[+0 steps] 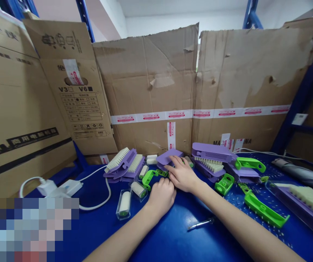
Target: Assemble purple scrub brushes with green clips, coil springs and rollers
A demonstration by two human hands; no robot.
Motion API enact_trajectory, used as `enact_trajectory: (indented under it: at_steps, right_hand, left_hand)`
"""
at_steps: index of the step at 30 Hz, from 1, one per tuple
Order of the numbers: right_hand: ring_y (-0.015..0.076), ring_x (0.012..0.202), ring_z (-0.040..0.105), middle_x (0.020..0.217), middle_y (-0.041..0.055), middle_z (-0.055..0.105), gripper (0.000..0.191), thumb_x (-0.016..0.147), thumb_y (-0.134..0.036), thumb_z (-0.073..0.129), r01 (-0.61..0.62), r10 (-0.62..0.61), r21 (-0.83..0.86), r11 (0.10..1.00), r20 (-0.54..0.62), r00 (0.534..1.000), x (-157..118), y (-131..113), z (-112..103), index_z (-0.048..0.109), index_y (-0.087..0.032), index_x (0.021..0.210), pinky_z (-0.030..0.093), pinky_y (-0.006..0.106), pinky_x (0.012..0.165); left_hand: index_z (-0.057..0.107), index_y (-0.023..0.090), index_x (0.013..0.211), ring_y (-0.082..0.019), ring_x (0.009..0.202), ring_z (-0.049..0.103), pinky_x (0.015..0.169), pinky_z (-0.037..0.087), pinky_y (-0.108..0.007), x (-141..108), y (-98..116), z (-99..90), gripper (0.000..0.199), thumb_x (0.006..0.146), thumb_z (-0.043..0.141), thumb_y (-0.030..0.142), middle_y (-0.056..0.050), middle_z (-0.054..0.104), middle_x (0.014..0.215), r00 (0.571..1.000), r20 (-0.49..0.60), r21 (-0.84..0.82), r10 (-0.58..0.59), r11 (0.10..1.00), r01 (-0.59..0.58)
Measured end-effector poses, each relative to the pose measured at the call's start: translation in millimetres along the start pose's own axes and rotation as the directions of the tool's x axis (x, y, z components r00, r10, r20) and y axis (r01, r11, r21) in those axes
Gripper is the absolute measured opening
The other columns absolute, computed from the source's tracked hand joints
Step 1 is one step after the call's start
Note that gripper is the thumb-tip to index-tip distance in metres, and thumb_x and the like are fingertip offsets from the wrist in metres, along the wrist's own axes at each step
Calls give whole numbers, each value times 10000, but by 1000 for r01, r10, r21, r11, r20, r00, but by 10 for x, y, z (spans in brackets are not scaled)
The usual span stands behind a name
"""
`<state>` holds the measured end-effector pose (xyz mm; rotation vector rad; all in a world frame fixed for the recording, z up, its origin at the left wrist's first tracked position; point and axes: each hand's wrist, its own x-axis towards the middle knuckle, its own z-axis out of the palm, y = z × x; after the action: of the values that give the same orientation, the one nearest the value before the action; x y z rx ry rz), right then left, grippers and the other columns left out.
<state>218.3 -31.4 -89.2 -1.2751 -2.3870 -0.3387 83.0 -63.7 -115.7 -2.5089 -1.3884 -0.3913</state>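
At table centre, touching purple casing [165,157] with spread right hand [185,175]; curling left hand [160,194] at eight, can't tell if pinching. Brushes [131,163] bristled at nine, green handle [264,210] detached at four. Left fingertips hidden; bottom-left corner pixelated.

Beyond the blue desk [178,236], you have upright cardboard panels [145,83] joined by a horizontal strip of printed tape [216,112]; at your left, a white charger [47,188] with a white cable [96,207] lies near a large printed carton [17,91].
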Motion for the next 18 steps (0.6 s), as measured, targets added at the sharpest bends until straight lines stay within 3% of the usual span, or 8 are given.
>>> enact_trajectory:
  at_steps: [7,10,15,18]
  right_hand:
    - [319,1267,331,1387,153,393,391,858,-249,384,6,-6,-3,1000,68,998,141,13,62,552,-175,1203,211,568,1013]
    - [299,1295,298,1415,150,359,455,824,-199,378,-32,30,39,999,43,999,167,22,87,479,-132,1263,204,556,1034]
    - [276,1297,278,1392,197,329,597,712,-145,436,-86,125,218,972,-175,977,219,149,62,376,-42,1297,252,451,1068]
    - [258,1305,265,1367,200,300,648,668,-106,442,-51,203,392,919,-357,912,253,266,-36,324,-64,1304,246,419,1086]
  left_hand:
    - [602,118,919,-260,866,600,708,507,-373,-7,-20,8,208,850,435,221,-126,643,894,999,-31,-41,-41,998,39]
    - [600,127,906,-253,851,599,694,504,-362,-10,-15,6,197,852,437,223,-118,640,877,999,-31,-27,-28,999,27]
    - [599,143,875,-248,830,595,648,501,-343,-10,6,-27,211,869,407,230,-102,630,841,1000,-12,17,3,1000,-3]
    - [594,148,864,-249,832,593,650,500,-347,-12,11,-44,218,877,395,237,-100,630,844,1000,-11,23,0,1000,0]
